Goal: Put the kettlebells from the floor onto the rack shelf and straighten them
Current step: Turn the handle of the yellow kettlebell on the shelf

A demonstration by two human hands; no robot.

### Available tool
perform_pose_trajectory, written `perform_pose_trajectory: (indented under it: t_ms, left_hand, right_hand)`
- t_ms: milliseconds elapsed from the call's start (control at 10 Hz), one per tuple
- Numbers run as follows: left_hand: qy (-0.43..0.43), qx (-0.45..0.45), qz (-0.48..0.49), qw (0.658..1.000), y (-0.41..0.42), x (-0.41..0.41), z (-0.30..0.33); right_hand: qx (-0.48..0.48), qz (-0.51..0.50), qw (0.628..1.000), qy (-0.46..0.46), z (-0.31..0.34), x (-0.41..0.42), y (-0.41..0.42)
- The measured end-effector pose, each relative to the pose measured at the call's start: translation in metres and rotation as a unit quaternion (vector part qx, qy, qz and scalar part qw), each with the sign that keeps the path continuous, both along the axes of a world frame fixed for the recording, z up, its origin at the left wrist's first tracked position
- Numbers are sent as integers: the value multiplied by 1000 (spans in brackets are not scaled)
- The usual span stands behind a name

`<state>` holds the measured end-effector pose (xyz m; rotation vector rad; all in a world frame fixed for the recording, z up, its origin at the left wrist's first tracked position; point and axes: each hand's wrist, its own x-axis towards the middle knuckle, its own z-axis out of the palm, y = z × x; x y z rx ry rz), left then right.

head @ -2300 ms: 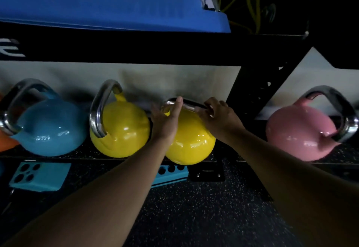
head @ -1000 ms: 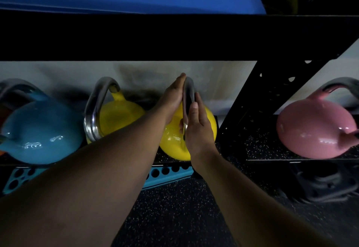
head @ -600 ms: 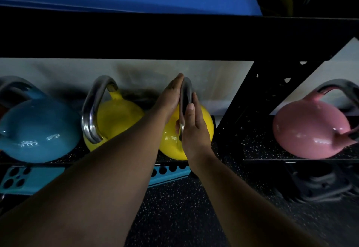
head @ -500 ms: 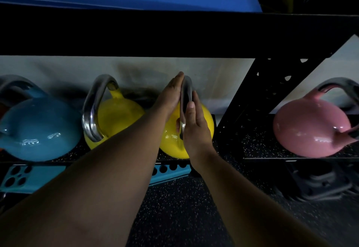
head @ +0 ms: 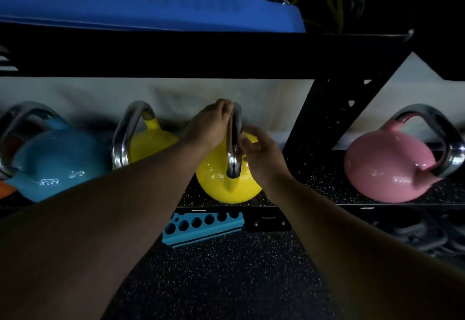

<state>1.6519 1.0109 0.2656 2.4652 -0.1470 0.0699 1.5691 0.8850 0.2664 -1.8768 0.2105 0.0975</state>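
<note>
The yellow kettlebell, on the rack shelf right of its yellow twin, is likely heavy, rigid and slick-painted, so its steel handle suits gripping: left hand lies against it, right hand loosely open beside it.

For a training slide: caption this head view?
Both hands at a yellow kettlebell's steel handle on the rack shelf.

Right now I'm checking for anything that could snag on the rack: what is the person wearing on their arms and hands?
Nothing shows: the left hand and right hand are bare, without gloves, rings or a watch, and both forearms are uncovered, with no sleeves in view.
</note>
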Motion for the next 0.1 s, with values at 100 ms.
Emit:
perform_pose_trajectory:
  t_ms: [100]
  left_hand:
    - [-32, 55, -24, 998, 11, -16, 2]
  right_hand:
    - [-95, -4, 995, -16, 10, -15, -14]
